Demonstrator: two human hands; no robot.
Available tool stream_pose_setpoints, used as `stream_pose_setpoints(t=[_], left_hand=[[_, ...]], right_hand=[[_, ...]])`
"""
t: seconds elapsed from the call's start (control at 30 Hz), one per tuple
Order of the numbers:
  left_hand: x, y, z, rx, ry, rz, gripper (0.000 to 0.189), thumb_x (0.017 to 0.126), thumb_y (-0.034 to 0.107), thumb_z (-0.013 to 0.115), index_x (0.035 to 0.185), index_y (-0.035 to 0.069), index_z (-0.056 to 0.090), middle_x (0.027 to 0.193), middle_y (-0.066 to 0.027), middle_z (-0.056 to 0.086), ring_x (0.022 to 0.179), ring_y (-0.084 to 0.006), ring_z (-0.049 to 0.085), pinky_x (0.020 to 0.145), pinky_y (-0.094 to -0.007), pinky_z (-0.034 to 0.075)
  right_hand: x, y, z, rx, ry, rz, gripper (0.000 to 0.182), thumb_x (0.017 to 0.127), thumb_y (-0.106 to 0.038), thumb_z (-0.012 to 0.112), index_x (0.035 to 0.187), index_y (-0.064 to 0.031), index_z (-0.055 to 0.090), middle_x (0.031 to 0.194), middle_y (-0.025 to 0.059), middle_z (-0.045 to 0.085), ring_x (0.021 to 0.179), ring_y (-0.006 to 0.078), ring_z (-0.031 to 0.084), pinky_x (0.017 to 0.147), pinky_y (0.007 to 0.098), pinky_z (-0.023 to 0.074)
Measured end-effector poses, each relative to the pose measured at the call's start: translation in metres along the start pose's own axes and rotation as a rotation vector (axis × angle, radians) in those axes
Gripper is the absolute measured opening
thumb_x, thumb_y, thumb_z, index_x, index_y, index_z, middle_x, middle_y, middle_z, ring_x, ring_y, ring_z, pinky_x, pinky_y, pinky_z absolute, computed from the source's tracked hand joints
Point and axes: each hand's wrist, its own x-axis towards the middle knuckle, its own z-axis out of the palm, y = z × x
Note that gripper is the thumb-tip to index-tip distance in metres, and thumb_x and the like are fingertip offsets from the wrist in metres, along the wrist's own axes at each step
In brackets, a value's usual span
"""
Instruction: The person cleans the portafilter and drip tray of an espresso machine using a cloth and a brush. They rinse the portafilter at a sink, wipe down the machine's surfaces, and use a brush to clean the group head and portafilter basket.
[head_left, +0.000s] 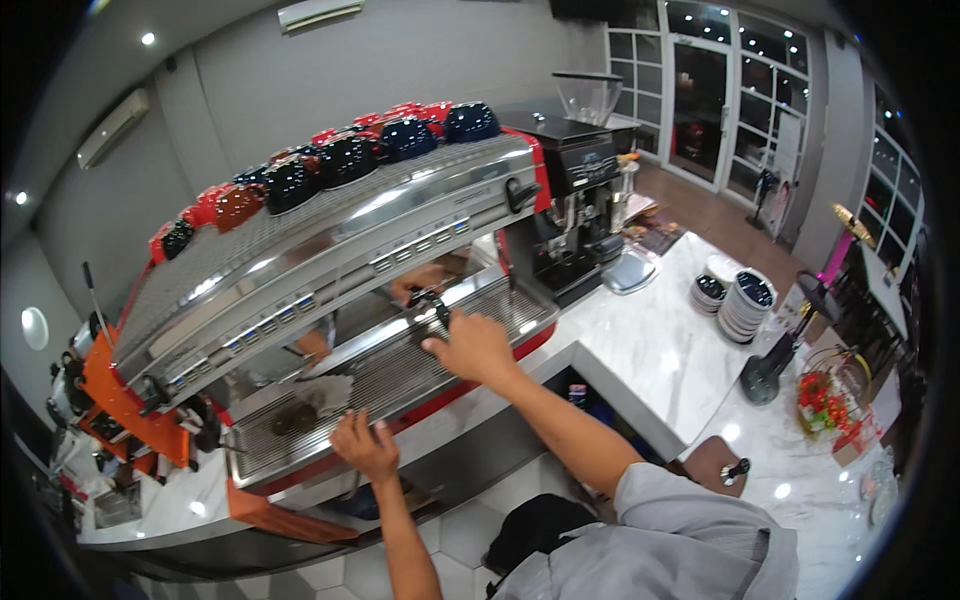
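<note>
In front of me is a long espresso machine (352, 225) with red trim. My right hand (474, 346) grips the black handle of a portafilter (433, 301) above the slatted drip tray (405, 367); its far end is below the machine's body, and whether it sits in the group head I cannot tell. My left hand (366, 448) holds nothing, its fingers slightly spread over the tray's front edge. Beyond those fingers, a pale crumpled cloth (326, 394) and a dark brown patch (295, 420) lie on the tray.
Cups (345, 159) cover the machine's top. A coffee grinder (574, 180) stands at its right, beside a small scale (631, 270). Stacked saucers (744, 304) and a tamper (735, 470) on a brown mat (712, 459) occupy the right counter. An orange machine (127, 405) is at left.
</note>
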Motion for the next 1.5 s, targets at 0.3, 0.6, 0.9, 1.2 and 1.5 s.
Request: stream_pose_setpoints(t=[0.3, 0.6, 0.9, 1.2, 1.5], left_hand=[[0.010, 0.022, 0.014, 0.072, 0.118, -0.122, 0.029, 0.099, 0.027, 0.049, 0.100, 0.002, 0.064, 0.108, -0.0166, 0.062, 0.108, -0.0370, 0.054, 0.106, -0.0548, 0.031], [0.014, 0.011, 0.021, 0.251, 0.173, -0.057, 0.036, 0.103, 0.033, 0.045, 0.092, 0.001, 0.057, 0.091, -0.0170, 0.055, 0.091, -0.0376, 0.051, 0.090, -0.0518, 0.036], [0.056, 0.042, 0.022, 0.323, -0.079, 0.016, 0.031, 0.086, 0.030, 0.068, 0.079, 0.002, 0.056, 0.078, -0.0202, 0.056, 0.080, -0.0422, 0.055, 0.072, -0.0518, 0.041], [0.078, 0.034, 0.002, 0.130, -0.459, 0.123, 0.027, 0.083, 0.027, 0.058, 0.090, 0.001, 0.056, 0.093, -0.0216, 0.052, 0.091, -0.0419, 0.052, 0.079, -0.0508, 0.041], [0.082, 0.032, 0.013, 0.025, -0.424, -0.007, 0.032, 0.077, 0.029, 0.067, 0.090, 0.002, 0.056, 0.095, -0.0205, 0.054, 0.096, -0.0416, 0.052, 0.085, -0.0485, 0.043]], right_hand=[[0.003, 0.019, 0.001, 0.136, -0.146, -0.061, 0.074, 0.086, -0.045, 0.074, 0.119, 0.0178, 0.051, 0.090, 0.0301, 0.070, 0.088, 0.0459, 0.071, 0.079, 0.0503, 0.0567], [-0.056, 0.111, 0.000, 0.833, -0.463, -0.283, 0.074, 0.095, -0.038, 0.069, 0.151, -0.0042, 0.035, 0.092, 0.0162, 0.070, 0.071, 0.0303, 0.069, 0.069, 0.0425, 0.0545], [-0.147, 0.359, 0.159, -0.207, -1.391, -0.609, 0.049, 0.087, -0.045, 0.071, 0.120, -0.0095, 0.067, 0.114, 0.0160, 0.071, 0.110, 0.0373, 0.067, 0.090, 0.0509, 0.0539], [-0.113, 0.335, 0.120, 0.269, -1.146, -0.423, 0.056, 0.090, -0.048, 0.069, 0.129, -0.0092, 0.063, 0.100, 0.0188, 0.073, 0.101, 0.0372, 0.069, 0.090, 0.0479, 0.0533], [-0.129, 0.342, 0.122, 0.034, -1.401, -0.498, 0.068, 0.088, -0.052, 0.069, 0.139, -0.0084, 0.057, 0.123, 0.0237, 0.068, 0.117, 0.0418, 0.063, 0.101, 0.0482, 0.0495]])
